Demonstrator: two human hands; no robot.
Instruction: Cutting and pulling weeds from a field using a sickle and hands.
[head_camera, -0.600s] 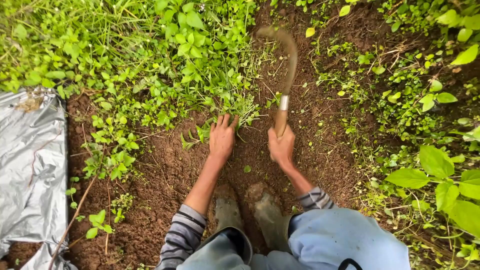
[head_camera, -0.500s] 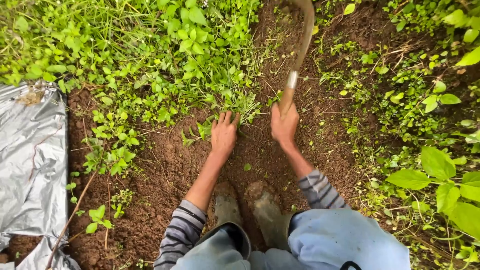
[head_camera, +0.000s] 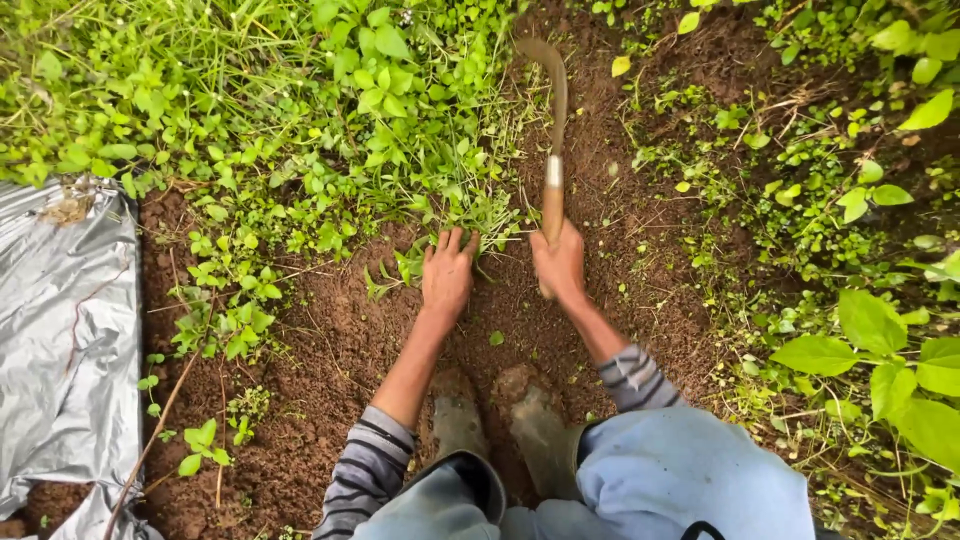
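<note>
Fingers of your right hand (head_camera: 560, 262) were curled tight around the wooden handle of the sickle (head_camera: 552, 150), while the fingers of your left hand (head_camera: 447, 272) were spread and pressed down at the base of a clump of weeds (head_camera: 440, 215); whether they had closed on any stems could not be told.

Most of the ground ahead of you was a thick green patch of weeds and grass (head_camera: 250, 110), filling the upper left. Bare brown soil (head_camera: 330, 350) ran from below that patch up between your arms and on past the sickle. More leafy plants (head_camera: 870, 330) lined the right side, some with broad leaves close to your leg. A crumpled silver plastic sheet (head_camera: 60, 340) lay along the left edge, well apart from your hands.

You were crouched, with light blue trousers (head_camera: 680, 480) at the bottom and striped sleeves (head_camera: 365, 470) pushed up your forearms. Your two muddy boots (head_camera: 535, 420) stood on the soil between your arms.

The sickle stood nearly upright from your fist, its handle meeting a pale metal collar and then a curved blade that hooked over to the left at the top, above the soil just right of the weeds. Your hands were near each other but not touching.
</note>
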